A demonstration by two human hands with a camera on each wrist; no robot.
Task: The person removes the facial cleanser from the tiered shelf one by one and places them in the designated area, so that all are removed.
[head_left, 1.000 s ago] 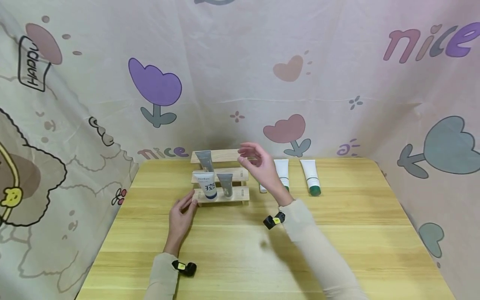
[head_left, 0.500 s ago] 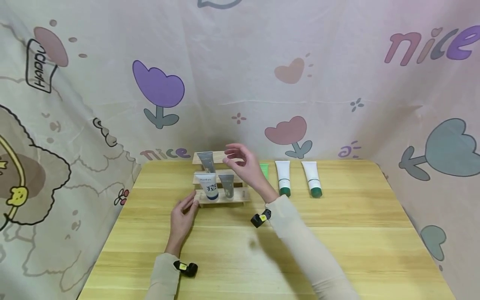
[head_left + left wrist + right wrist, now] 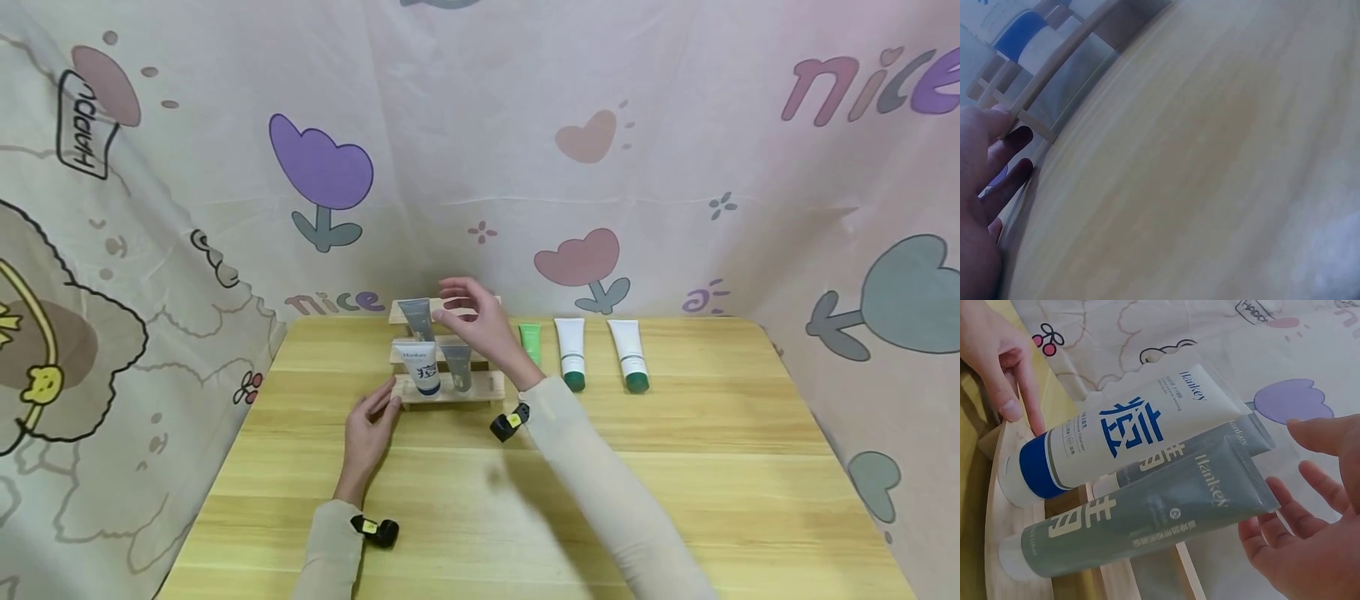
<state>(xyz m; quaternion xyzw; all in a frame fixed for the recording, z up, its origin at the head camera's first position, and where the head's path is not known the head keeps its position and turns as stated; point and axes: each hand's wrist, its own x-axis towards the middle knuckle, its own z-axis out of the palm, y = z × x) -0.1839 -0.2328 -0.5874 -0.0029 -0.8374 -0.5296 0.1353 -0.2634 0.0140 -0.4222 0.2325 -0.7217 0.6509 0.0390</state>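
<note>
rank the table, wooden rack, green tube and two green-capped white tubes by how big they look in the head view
1. Table
2. Wooden rack
3. Green-capped white tubes: too alike to rank
4. Green tube, going by its visible part; partly hidden

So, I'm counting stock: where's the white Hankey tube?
In the head view, the white Hankey tube stands left of a gray tube on the wooden rack's front step.

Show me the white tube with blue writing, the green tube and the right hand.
White tube (image 3: 1124, 432), right wrist view: middle of its printed front.
Green tube (image 3: 530, 340), head view: visible body.
Right hand (image 3: 483, 325), head view: middle.
</note>
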